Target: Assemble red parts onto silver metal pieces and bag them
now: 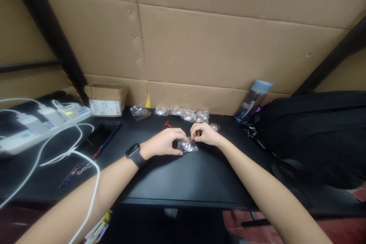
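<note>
A small clear plastic bag (193, 148) with a shiny silver round piece (187, 146) in it lies on the black table, between my two hands. My left hand (166, 142), wearing a black watch, curls its thumb and fingers around the bag's left side. At the bag's upper right, the fingertips of my right hand (204, 133) are pinched together on its edge. Just behind my left hand is a red cord (168, 124). Behind my right hand lies a round silver piece (214, 126).
Several bagged silver pieces (188, 115) line the cardboard wall, beside a crumpled clear bag (140, 112). Leftward are an open cardboard box (106, 99), a phone (100, 137), and a power strip (37, 129) with white cables. A bottle (253, 101) and black backpack (314, 137) stand right.
</note>
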Motion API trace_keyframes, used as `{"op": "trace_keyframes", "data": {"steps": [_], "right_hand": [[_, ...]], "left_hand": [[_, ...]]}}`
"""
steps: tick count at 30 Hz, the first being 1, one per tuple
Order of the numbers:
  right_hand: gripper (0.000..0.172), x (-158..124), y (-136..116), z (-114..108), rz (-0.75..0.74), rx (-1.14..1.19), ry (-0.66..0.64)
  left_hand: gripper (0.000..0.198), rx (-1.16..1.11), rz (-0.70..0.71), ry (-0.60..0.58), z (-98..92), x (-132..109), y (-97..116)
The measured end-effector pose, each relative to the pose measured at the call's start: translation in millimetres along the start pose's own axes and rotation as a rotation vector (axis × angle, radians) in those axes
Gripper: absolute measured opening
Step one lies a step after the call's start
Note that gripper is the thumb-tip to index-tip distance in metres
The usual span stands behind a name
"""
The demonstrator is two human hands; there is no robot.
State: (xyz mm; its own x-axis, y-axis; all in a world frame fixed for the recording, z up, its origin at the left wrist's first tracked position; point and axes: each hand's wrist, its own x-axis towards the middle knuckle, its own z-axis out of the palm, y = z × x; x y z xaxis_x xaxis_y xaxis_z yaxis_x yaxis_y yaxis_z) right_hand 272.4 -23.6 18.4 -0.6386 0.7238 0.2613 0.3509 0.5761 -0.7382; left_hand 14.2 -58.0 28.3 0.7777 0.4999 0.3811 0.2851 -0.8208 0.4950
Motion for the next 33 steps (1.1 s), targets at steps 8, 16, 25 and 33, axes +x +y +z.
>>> {"op": "trace_keyframes", "data": {"steps": [8, 16, 25, 33], "right_hand": [[0.036, -6, -12, -17, -0.063, -0.127, -0.213], [0.031, -13, -29, -25, -0.078, -0.211, -0.320], [0.007, -10, -42, -13, -0.107, -0.234, -0.257], [0.010, -12, -45, -15, -0.121, -0.293, -0.264]], "left_hand": [[0.037, 0.077, 0.028, -0.070, -0.1, -3, 0], [0.033, 0.134, 0.056, -0.098, -3.0, -3, 4], [0.029, 0.133, -0.046, -0.026, 4.9, -2, 7], [0.024, 0.170, -0.069, 0.011, 8.5, 1, 8]]}}
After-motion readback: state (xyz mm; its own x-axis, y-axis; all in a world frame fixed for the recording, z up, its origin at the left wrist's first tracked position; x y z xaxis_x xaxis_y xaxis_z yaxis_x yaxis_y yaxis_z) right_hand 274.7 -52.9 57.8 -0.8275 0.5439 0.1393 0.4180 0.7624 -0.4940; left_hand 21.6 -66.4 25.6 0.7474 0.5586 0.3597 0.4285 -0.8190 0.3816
